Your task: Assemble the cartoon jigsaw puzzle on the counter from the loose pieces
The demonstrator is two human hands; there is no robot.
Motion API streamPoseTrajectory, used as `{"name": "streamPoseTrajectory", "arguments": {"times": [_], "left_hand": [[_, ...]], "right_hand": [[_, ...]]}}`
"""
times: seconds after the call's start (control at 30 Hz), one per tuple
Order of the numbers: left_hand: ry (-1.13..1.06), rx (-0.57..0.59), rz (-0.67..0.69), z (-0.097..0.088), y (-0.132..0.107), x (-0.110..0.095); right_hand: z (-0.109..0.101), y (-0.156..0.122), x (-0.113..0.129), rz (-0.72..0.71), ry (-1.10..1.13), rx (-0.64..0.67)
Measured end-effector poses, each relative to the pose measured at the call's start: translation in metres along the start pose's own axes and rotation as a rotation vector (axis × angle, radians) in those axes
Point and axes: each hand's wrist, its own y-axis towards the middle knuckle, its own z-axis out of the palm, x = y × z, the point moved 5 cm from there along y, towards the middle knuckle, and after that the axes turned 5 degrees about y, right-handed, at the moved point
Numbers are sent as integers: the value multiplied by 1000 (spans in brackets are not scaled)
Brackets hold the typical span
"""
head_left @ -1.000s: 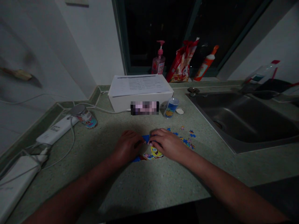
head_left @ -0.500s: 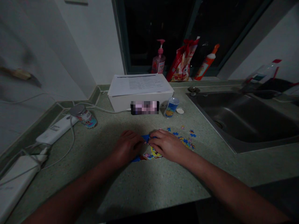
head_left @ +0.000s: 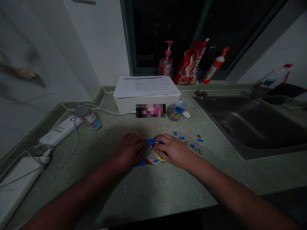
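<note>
Left hand [head_left: 128, 151] and right hand [head_left: 174, 151] lie flat, nearly touching, on either side of a partly joined blue cardboard jigsaw [head_left: 153, 160] on the speckled green stone bench [head_left: 134, 195]. Joining pieces appears in hand; the loose multicoloured pieces [head_left: 193, 147] just right seem to need fitting next.

The jigsaw puzzle [head_left: 153, 160] is showing deep blue with yellow cartoon patches, and the tabletop [head_left: 148, 191] is showing grey-green speckles.
</note>
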Motion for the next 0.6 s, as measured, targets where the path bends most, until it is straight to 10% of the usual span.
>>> {"name": "streamPoseTrajectory", "arguments": {"times": [0.6], "left_hand": [[-15, 15, 7, 0, 0, -4]], "right_hand": [[2, 0, -1, 13, -10, 0]]}}
